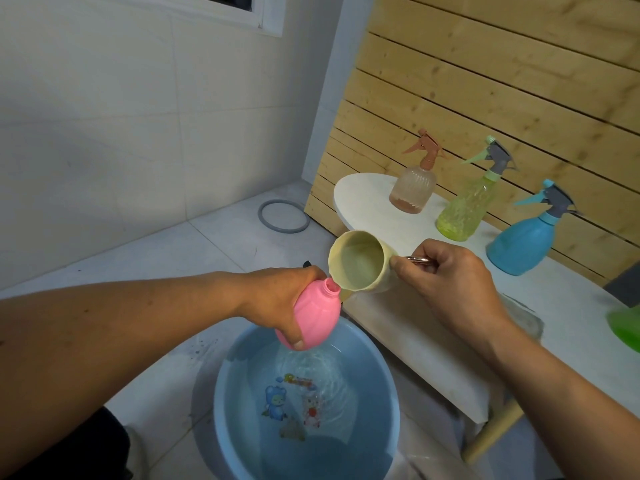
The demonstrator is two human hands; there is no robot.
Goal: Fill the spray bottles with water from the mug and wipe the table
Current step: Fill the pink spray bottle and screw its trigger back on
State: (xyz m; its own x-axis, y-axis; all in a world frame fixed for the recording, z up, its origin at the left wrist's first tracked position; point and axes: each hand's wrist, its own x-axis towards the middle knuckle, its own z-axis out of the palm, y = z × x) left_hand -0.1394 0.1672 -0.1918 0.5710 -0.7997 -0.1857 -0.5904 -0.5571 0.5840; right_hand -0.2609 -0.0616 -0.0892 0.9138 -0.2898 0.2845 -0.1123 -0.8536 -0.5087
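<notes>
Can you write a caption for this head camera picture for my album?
Left hand holds pink bottle over blue basin while right hand tips mug.

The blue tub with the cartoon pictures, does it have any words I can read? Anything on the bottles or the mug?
No words can be read anywhere.
Blue tub: a coloured strip above the cartoon figures may be lettering; too blurred under rippling water.
Bottles, mug: no labels visible.

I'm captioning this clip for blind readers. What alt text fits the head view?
A left hand holds an uncapped pink plastic bottle over a blue water basin while the right hand tips a cream mug to its mouth. Three spray bottles stand on the white table.
</notes>
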